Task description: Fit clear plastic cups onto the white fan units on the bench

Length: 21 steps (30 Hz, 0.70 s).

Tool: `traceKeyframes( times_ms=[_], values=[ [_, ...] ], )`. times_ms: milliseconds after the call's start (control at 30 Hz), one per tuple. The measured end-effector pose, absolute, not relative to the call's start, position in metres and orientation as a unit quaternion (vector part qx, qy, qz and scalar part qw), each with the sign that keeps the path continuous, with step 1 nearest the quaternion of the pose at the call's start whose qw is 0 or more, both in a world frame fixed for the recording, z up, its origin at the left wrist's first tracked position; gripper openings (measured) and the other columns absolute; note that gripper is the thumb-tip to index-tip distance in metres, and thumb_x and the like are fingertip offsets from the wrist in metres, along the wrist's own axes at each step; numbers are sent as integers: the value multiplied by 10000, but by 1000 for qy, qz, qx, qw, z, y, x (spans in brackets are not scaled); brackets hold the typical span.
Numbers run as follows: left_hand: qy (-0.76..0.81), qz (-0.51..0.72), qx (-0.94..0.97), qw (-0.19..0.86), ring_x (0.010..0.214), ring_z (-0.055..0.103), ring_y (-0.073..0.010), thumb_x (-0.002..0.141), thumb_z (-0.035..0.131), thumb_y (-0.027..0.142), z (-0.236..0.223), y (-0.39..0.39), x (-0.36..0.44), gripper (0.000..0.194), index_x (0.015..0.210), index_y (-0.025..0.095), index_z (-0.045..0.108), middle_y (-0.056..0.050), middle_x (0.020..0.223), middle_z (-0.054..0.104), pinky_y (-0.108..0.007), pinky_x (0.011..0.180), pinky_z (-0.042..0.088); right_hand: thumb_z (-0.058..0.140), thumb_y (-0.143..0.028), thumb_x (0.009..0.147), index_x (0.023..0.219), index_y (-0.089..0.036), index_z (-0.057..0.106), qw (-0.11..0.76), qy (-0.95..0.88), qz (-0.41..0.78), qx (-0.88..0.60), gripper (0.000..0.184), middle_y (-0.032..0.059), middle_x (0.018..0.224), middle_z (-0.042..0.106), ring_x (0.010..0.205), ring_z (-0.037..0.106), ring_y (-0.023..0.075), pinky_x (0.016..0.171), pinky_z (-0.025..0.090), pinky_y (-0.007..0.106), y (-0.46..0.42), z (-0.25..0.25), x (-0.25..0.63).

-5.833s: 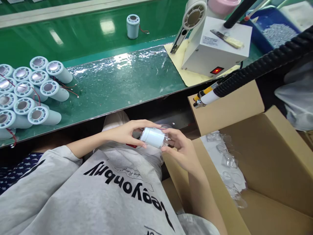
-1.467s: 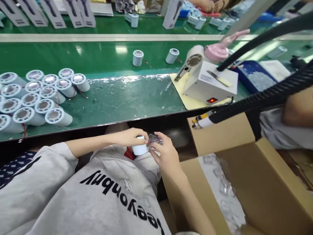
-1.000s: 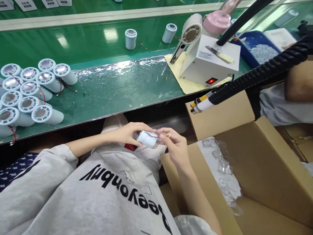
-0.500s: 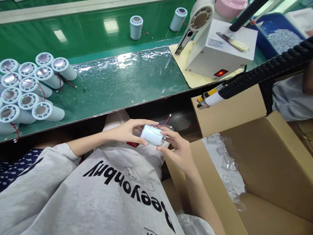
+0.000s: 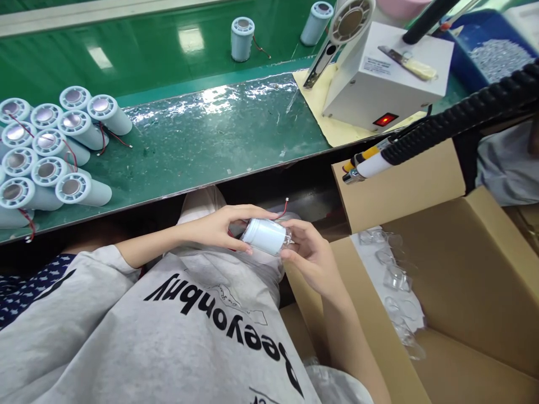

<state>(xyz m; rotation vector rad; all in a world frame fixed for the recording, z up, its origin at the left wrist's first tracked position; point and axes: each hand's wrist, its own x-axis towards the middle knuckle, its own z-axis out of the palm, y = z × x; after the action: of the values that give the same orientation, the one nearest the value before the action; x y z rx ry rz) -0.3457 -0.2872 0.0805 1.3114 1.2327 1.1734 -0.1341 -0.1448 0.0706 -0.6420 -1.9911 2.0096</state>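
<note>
Over my lap, a pale blue cylinder (image 5: 266, 236) with a thin red wire lies on its side between my hands. My left hand (image 5: 225, 225) grips its left end, thumb below and fingers above. A clear plastic cover (image 5: 288, 238) sits around the cylinder's right end, and my right hand (image 5: 309, 252) holds it there with curled fingers. How far the cover reaches along the cylinder is hard to make out. The wire (image 5: 285, 207) sticks up behind the cylinder, ending in a small white connector.
Several similar cylinders (image 5: 72, 126) stand grouped on the green bench (image 5: 202, 146) at left. Two more stand farther back. A white box-shaped device (image 5: 379, 84) with a lit red switch sits at right, near a blue bin (image 5: 484, 56). A black corrugated hose (image 5: 463, 115) crosses above an open carton (image 5: 471, 280) holding clear plastic pieces (image 5: 396, 278).
My right hand has shifted slightly right and down, and more of the cylinder shows between my hands. The wire's connector has moved a little left. The view has tilted slightly.
</note>
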Motion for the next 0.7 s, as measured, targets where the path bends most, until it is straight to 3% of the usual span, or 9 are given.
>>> traceKeyframes(
  times_ms=[167,333,533,700],
  values=[
    [514,467,537,479,1348,594,-308,782,857,315,82,-288,-345,704,1441,282,613,-137,1497,592,-409,1060,533,823,-583,782,1112,-271,660,101,-657,711,-231,482,71,1107,726,937,709,230,724,611,323,-145,74,-137],
    [506,474,545,471,1386,570,-304,791,851,301,78,-288,-345,691,1439,282,614,-133,1504,588,-406,1105,512,784,-650,775,1029,-265,629,87,-618,738,-256,488,11,853,684,741,681,188,641,605,313,-147,72,-142],
    [493,481,539,485,1394,568,-304,805,838,284,77,-289,-345,672,1438,287,613,-132,1526,573,-400,1087,533,780,-721,724,983,-244,591,50,-554,775,-300,575,-28,756,636,556,655,159,508,606,312,-148,65,-145],
    [500,471,535,492,1393,566,-301,810,834,299,81,-289,-344,682,1451,272,601,-138,1520,570,-388,1086,530,713,-817,715,895,-236,552,16,-533,791,-300,629,-40,586,619,424,589,142,354,445,229,-151,69,-150]
  ],
)
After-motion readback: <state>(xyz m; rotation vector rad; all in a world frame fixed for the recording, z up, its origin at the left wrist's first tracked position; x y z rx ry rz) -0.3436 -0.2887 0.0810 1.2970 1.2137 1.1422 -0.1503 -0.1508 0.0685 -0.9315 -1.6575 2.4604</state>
